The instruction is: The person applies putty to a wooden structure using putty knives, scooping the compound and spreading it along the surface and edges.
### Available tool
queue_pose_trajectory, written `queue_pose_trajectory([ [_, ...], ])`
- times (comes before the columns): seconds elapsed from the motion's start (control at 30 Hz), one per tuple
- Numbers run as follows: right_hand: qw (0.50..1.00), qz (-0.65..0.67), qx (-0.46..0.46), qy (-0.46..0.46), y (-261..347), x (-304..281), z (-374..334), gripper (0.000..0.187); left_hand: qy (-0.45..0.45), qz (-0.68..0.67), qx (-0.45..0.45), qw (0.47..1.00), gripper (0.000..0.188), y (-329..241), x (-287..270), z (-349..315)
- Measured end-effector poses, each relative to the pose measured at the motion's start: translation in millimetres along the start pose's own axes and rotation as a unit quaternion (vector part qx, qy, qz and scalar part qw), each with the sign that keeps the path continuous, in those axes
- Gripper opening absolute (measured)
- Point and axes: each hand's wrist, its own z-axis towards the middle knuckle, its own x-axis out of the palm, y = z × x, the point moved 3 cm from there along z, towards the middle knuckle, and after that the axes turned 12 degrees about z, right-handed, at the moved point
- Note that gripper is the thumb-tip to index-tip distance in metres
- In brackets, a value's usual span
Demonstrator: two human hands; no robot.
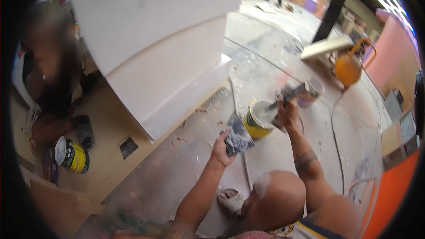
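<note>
My left hand (220, 151) grips the edge of a dark, flat, square plate (239, 138) smeared with white. Up and to the right, my right hand (288, 114) is closed on a grey long-bodied hand tool (297, 92), whose exact kind is blurred. The tool is over the right rim of a yellow bucket (256, 128) with pale white material inside. Just beyond the tool stands a second, pinkish bucket (313, 89), partly covered by it. The plate is beside the yellow bucket's left side.
A white boxy structure (168, 71) rises ahead on the left. Beyond its left side a person (53, 75) crouches by another yellow bucket (73, 156). An orange round object (348, 68) and a cable (335, 124) lie to the right, near an orange panel (398, 194). Debris dots the floor.
</note>
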Motion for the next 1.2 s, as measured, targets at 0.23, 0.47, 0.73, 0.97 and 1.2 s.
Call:
queue_pose_trajectory([
  [0.23, 0.99, 0.056, -0.102, -0.083, 108.9, -87.8, 67.5, 0.044, -0.048, 0.036, 0.03, 0.998, 0.024, -14.9, 8.8, -7.5],
  [0.47, 0.988, 0.037, -0.147, 0.023, 63.9, -32.7, 51.4, 0.041, -0.018, 0.013, 0.007, 1.0, 0.027, 4.2, -6.3, 9.1],
  [0.73, 0.995, 0.021, -0.086, 0.053, 78.2, -15.0, -22.3, 0.036, -0.053, 0.017, 0.004, 0.998, 0.019, -4.9, 6.2, -10.6],
  [0.97, 0.997, 0.066, -0.03, -0.006, 131.1, -96.2, 46.9, 0.038, -0.065, 0.03, 0.011, 0.997, 0.019, -15.0, -0.4, -13.6],
  [1.2, 0.998, 0.042, 0.051, -0.018, 19.7, -7.4, 17.3, 0.039, -0.034, 0.015, -0.002, 0.999, 0.025, 3.6, -16.2, 5.6],
])
